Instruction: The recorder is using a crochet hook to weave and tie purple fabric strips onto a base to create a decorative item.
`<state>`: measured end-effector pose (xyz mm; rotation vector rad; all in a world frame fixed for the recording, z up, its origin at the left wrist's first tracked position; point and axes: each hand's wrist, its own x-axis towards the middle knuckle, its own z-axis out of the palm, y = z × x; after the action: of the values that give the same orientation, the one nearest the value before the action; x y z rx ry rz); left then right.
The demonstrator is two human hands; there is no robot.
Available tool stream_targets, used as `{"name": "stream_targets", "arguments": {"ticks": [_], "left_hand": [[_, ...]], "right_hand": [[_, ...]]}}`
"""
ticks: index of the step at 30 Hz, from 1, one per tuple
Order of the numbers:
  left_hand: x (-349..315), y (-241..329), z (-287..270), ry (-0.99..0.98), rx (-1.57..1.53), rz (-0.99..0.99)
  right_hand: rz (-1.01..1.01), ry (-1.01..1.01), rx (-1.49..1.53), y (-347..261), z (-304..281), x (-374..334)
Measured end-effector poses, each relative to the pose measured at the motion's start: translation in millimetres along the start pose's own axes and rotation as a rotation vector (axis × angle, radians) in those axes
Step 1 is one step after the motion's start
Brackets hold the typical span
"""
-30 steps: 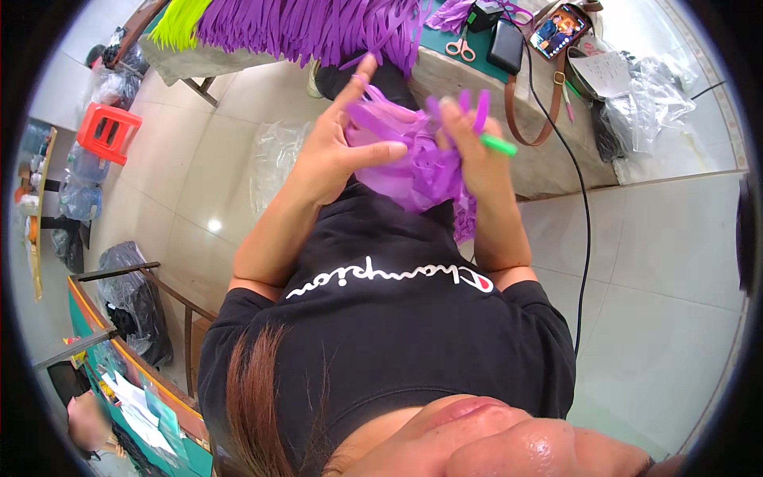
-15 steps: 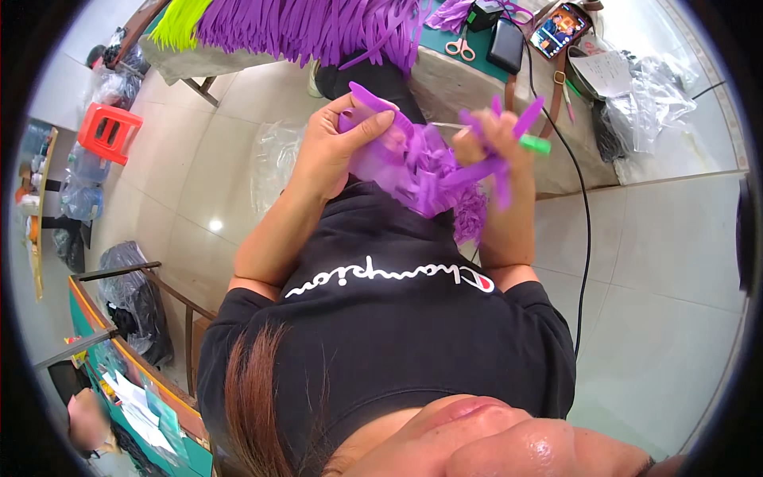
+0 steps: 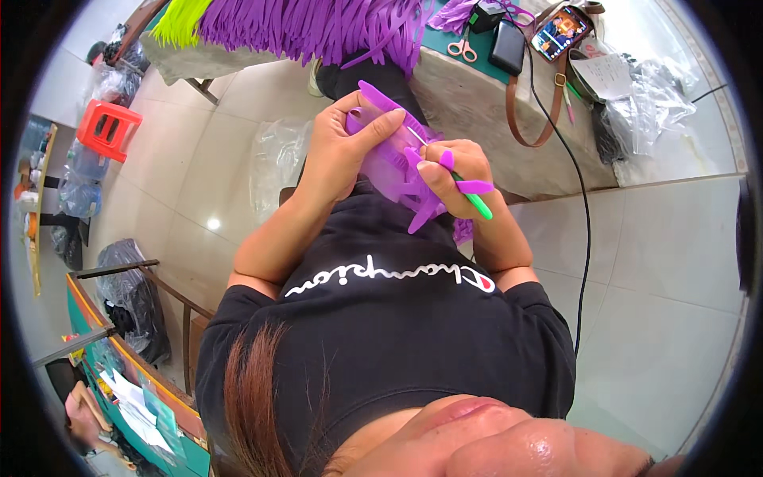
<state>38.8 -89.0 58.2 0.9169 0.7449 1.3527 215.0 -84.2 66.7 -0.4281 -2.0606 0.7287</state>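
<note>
Over my lap, my left hand (image 3: 350, 135) pinches the upper edge of a sheer purple mesh piece (image 3: 383, 168) with flat purple strips on it, thumb on top. Close on its right, my right hand (image 3: 461, 171) is closed around a green-handled crochet hook (image 3: 482, 207). The hook's thin metal shaft points up and left to the mesh, near my left thumb; its very tip is too small to make out. Loose purple strips (image 3: 474, 187) stick out between my right fingers. More strips hang from the mesh below both hands.
A cloth-covered table (image 3: 509, 103) ahead bears a thick purple strip fringe (image 3: 310, 28), lime-green strips (image 3: 181, 22), scissors (image 3: 462, 49), a black case (image 3: 507, 46) and a phone (image 3: 562, 33). A brown strap and a black cable (image 3: 584, 222) hang down right. A red stool (image 3: 109, 131) stands left.
My right hand has come left and a little down, bringing the hook's shaft to the mesh. The strips between its fingers have swung less wide. My left hand keeps its pinch, barely shifted.
</note>
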Motion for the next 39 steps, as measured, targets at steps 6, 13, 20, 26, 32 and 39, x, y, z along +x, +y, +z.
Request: {"name": "stream_targets", "arguments": {"ticks": [6,13,20,26,32,39], "left_hand": [[-4,6,-1,0.015,0.420,0.203],[2,-2,-16,-0.120,-0.174,-0.173],[-3,-1,-5,-0.082,0.064,-0.099],[-2,-11,-4,-0.064,0.067,-0.052],[-1,-17,-2,-0.073,0.043,-0.015],[-5,-8,-3,-0.044,0.532,0.156]], "right_hand": [[0.560,-0.047,0.085,-5,2,-1],[0.588,0.015,0.936,22,-33,-16],[0.791,0.808,0.668,37,21,27],[0.700,0.781,0.597,35,44,34],[0.646,0.798,0.537,40,51,32],[0.605,0.835,0.486,45,56,25]]}}
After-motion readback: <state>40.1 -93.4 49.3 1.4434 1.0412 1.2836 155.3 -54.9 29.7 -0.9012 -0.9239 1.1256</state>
